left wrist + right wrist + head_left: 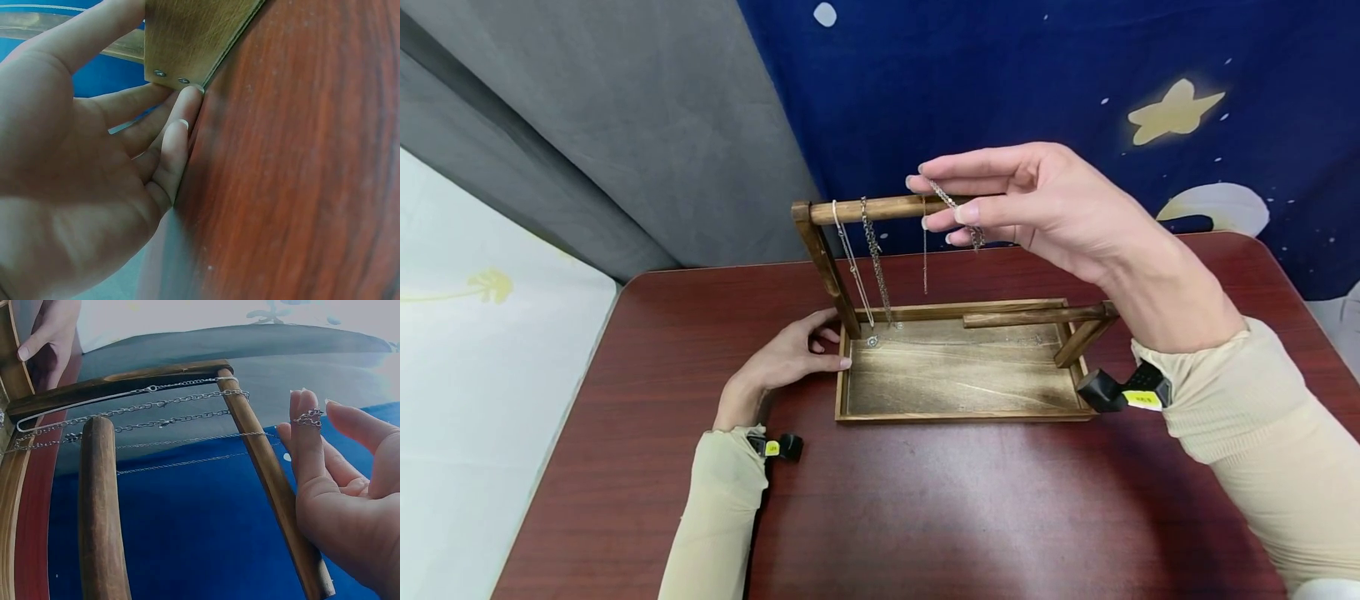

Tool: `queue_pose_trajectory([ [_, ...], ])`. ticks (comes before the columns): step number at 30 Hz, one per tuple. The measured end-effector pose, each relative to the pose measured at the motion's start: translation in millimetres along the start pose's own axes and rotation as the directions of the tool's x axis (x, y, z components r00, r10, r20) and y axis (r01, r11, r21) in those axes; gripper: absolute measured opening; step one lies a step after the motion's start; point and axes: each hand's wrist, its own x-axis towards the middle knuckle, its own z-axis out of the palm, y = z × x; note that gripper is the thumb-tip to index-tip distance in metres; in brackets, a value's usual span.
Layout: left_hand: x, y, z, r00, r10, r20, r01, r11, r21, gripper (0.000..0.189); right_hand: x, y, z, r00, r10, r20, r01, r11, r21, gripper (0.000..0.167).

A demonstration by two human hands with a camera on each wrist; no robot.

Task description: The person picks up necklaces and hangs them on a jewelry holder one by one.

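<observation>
A wooden jewelry stand (962, 414) with a tray base stands on the table, an upper bar (880, 207) rising from its left end. My left hand (790, 354) grips the tray's left end; its fingertips touch the end board's lower corner in the left wrist view. Near the upper bar, my right hand (1037, 196) holds a silver chain (308, 417) that lies across its fingers. From that bar hang a pale smooth necklace (852, 262), a thicker link necklace (874, 250) and a thin chain necklace (925, 258). A round pendant (872, 341) rests at the tray's left.
A shorter, lower bar (1037, 317) sits on a post at the stand's right end. The reddish-brown table (925, 508) extends in front of the tray. Behind hang a grey curtain (662, 125) and a blue star-patterned cloth (985, 75). A white surface (467, 400) is at the left.
</observation>
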Motion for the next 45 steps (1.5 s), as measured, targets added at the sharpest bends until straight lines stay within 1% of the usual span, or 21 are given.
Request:
queue_pose_trajectory([
  [5, 0.8, -0.5, -0.1, 1.0, 0.001, 0.0, -0.001, 1.0, 0.002, 0.079, 0.6, 1, 1, 1.0, -0.001, 0.005, 0.001, 1.0, 0.011, 0.04],
  [11, 0.7, -0.7, 0.1, 1.0, 0.002, -0.001, -0.002, 1.0, 0.0, 0.078, 1.4, 3, 3, 1.0, 0.003, 0.006, -0.003, 1.0, -0.031, 0.04],
  [17, 0.9, -1.1, 0.0, 1.0, -0.002, -0.001, 0.002, 1.0, -0.002, 0.078, 4.1, 7, 3, 1.0, -0.008, 0.026, 0.008, 1.0, -0.006, 0.036],
  [20, 1.0, -0.7, -0.1, 1.0, -0.01, 0.0, 0.01, 1.0, -0.003, 0.079, 5.6, 8, 4, 1.0, 0.003, 0.027, -0.003, 1.0, 0.008, 0.035],
  [27, 0.5, 0.8, 0.3, 1.0, -0.025, -0.001, 0.025, 1.0, -0.005, 0.08, 6.2, 11, 7, 0.999, 0.031, 0.01, -0.031, 0.999, -0.017, 0.034],
  [31, 0.4, 1.3, -0.2, 0.999, -0.033, -0.003, 0.033, 0.999, -0.001, 0.08, 5.5, 12, 8, 0.999, 0.037, 0.035, -0.035, 0.999, -0.034, 0.035],
  [34, 1.8, 2.4, -0.6, 1.0, -0.022, -0.005, 0.022, 1.0, 0.003, 0.08, 4.0, 11, 9, 0.998, 0.041, 0.057, -0.038, 0.998, -0.053, 0.036],
  [39, 2.9, 2.5, -0.4, 1.0, 0.0, -0.01, 0.0, 1.0, 0.005, 0.079, 1.3, 11, 8, 0.996, 0.045, 0.083, -0.042, 0.998, -0.04, 0.038],
  [45, -0.6, 0.6, 1.6, 1.0, -0.021, -0.013, 0.021, 1.0, 0.022, 0.08, -3.1, 21, 6, 0.992, 0.05, 0.119, -0.044, 0.998, -0.049, 0.039],
])
